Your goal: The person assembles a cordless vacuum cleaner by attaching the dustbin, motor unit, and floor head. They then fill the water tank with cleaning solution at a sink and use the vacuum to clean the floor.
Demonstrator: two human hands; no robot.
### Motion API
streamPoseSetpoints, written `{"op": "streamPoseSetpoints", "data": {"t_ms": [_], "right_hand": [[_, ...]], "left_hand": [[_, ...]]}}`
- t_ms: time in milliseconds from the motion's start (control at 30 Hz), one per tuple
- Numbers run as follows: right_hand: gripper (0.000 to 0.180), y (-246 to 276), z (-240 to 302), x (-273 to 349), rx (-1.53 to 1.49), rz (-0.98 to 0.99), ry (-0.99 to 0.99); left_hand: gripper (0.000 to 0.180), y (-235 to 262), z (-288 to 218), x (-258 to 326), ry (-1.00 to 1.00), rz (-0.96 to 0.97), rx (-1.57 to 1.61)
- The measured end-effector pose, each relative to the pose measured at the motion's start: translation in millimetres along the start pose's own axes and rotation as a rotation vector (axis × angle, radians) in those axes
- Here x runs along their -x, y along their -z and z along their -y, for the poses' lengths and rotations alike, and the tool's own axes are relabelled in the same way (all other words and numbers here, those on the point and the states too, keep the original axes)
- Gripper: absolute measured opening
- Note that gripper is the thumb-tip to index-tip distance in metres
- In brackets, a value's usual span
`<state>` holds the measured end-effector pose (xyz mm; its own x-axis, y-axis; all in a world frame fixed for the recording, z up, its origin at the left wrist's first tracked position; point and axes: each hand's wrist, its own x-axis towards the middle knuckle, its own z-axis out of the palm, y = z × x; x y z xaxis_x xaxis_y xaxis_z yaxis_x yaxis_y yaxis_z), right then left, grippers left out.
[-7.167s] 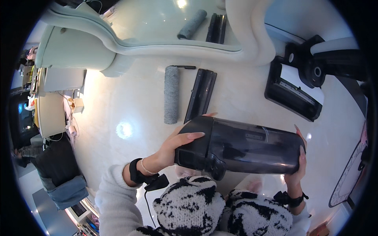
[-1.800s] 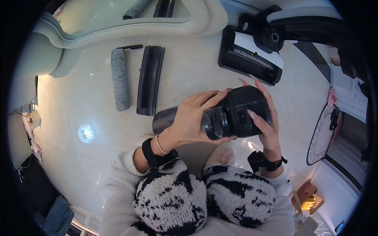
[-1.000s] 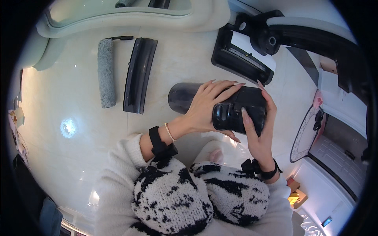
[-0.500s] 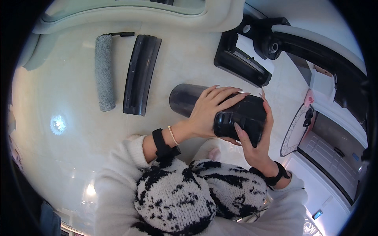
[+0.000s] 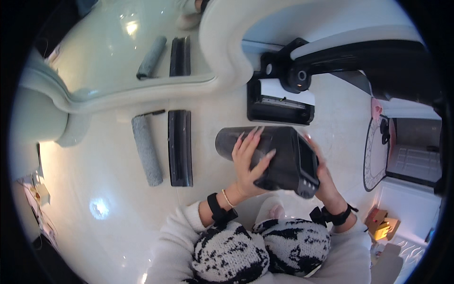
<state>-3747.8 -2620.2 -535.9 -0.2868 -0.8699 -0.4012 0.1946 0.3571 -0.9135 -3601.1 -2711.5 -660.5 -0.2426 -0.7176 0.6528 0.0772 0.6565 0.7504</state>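
Between my hands is a dark plastic tank [image 5: 281, 163], rounded at its left end and boxy at the right, with a recessed panel on the boxy end. My left hand [image 5: 249, 165] lies over its middle, fingers spread across the top and the palm on the near side. My right hand [image 5: 326, 179] grips the boxy end from the right; most of its fingers are hidden behind the tank. To the left, a grey fluffy roller brush [image 5: 147, 151] with a black end tab lies on the floor beside a long black curved cover [image 5: 180, 149].
Beyond the tank, a floor washer's black head [image 5: 280, 109] rests on the floor, its black body [image 5: 359, 57] reaching right. A white-framed mirror [image 5: 142, 94] stands at the far left. An oval mat [image 5: 377, 156] and an open cardboard box [image 5: 381, 222] are at right.
The tank has been turned, bringing its panelled end round to the right. My left hand has slid along its side, and my right hand has shifted to the end. My view has tilted upward.
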Motion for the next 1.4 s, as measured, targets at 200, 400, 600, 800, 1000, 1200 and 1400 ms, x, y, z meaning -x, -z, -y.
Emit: {"op": "streamPoseSetpoints", "data": {"t_ms": [200,400,600,800,1000,1200,1400], "right_hand": [[0.09,33,29,5,-0.148,0.046,0.005],[0.091,85,53,2,-0.138,-0.08,0.211],[0.093,148,62,-40,0.058,-0.228,0.318],[0.098,176,83,-69,-0.072,-0.13,0.406],[0.107,188,93,-85,-0.168,-0.117,0.432],[0.123,215,104,-100,0.484,-0.176,0.757],[0.126,213,103,-121,0.085,0.055,0.787]], "left_hand": [[0.086,-29,-6,-25,-0.189,0.235,0.112],[0.129,-69,-28,-93,0.026,0.588,0.263],[0.136,-148,-28,-133,0.263,0.639,0.302],[0.136,-189,-36,-151,0.343,0.468,0.32],[0.145,-197,-37,-191,0.26,0.481,0.187],[0.141,-179,-25,-224,0.335,0.651,0.261],[0.138,-178,-25,-223,0.327,0.682,0.224]]}}
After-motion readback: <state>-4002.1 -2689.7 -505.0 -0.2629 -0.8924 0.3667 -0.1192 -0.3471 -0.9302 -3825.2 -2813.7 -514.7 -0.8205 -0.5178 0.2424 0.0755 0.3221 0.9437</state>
